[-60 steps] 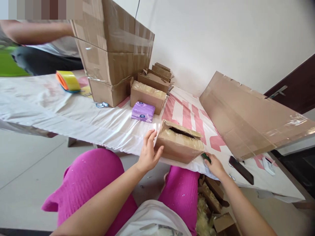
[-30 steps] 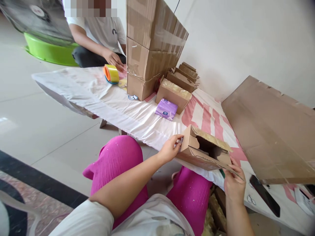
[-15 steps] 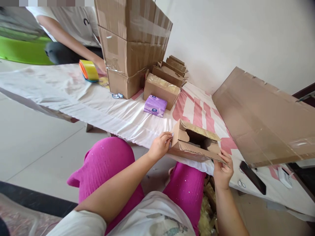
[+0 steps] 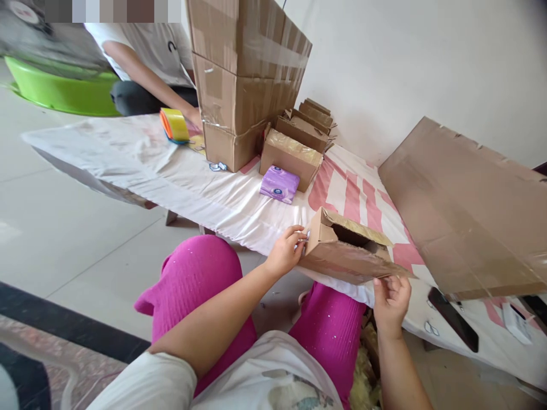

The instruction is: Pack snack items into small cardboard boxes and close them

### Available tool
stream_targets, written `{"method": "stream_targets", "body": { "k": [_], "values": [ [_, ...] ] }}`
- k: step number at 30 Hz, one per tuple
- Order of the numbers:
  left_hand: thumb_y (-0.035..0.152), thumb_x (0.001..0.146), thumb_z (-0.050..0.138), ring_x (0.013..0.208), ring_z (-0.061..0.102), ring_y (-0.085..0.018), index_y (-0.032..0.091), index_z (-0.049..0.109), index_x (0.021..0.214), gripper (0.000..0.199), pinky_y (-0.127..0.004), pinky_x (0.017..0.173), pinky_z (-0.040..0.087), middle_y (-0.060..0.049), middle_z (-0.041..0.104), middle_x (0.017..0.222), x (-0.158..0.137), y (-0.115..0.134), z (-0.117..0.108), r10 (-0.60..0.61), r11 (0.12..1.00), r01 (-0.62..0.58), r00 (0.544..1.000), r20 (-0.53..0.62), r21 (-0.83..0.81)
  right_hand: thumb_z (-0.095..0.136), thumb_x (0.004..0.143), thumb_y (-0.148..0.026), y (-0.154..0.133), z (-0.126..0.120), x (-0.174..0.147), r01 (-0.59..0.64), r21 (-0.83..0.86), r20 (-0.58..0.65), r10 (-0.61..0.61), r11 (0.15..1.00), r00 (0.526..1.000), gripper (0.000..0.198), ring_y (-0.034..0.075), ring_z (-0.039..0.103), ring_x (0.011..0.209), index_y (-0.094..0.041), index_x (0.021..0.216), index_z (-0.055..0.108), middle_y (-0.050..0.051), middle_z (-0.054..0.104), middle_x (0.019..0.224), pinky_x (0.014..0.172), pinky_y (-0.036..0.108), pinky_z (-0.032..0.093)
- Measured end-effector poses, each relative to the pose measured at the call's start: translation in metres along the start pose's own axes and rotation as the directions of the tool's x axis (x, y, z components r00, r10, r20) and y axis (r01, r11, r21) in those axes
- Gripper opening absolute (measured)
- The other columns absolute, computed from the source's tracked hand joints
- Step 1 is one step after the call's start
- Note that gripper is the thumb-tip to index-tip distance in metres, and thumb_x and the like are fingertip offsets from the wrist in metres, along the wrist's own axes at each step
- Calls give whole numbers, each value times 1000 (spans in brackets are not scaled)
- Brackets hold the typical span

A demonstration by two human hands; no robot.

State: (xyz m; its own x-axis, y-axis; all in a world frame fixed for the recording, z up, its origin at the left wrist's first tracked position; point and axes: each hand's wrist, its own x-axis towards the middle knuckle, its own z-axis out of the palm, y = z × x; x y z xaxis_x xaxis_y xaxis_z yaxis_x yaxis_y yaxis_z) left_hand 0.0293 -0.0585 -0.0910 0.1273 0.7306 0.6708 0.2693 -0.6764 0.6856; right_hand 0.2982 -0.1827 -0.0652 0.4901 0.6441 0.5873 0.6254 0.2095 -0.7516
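Observation:
A small open cardboard box (image 4: 337,259) sits tilted at the table's near edge, between my two hands. Tan tape runs along its far flap, and its dark inside shows through the opening. My left hand (image 4: 287,250) is closed at the box's left end, fingertips against it; a small pale piece shows there, too small to name. At the near right corner, my right hand (image 4: 392,302) pinches the long near flap, whose tip sticks out past the box. Just behind the box lies a purple tissue pack (image 4: 280,184).
A tall taped carton stack (image 4: 239,102) stands behind, with small boxes (image 4: 299,131) beside it. Across the table, a co-worker's arm (image 4: 158,88) reaches behind the stack. A tape roll (image 4: 175,125) lies left. At right are a large cardboard sheet (image 4: 465,210) and a phone (image 4: 453,319).
The view has shifted slightly, moving the scene rightward. The near flap now lies more in line with the box's front wall, its corner jutting right; my right hand has moved with it.

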Motion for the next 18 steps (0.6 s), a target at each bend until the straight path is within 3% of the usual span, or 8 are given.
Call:
{"method": "stream_targets", "body": {
  "k": [6,18],
  "values": [
    [17,92,48,105,64,-19,19,63,96,16,-38,92,56,-11,62,114,1,-2,1,24,998,-24,1000,-14,63,72,73,-42,5,4,-1,-55,-6,-14,55,998,998,44,21,64,85,-17,105,56,10,66,95,78,37,54],
    [11,86,49,88,66,-15,17,62,91,16,-28,70,60,-10,62,108,4,-4,8,-78,997,77,996,-53,-27,70,74,-41,4,4,-3,-95,-1,41,95,995,995,42,23,64,91,-18,106,55,11,67,100,82,39,52]
  ]
}}
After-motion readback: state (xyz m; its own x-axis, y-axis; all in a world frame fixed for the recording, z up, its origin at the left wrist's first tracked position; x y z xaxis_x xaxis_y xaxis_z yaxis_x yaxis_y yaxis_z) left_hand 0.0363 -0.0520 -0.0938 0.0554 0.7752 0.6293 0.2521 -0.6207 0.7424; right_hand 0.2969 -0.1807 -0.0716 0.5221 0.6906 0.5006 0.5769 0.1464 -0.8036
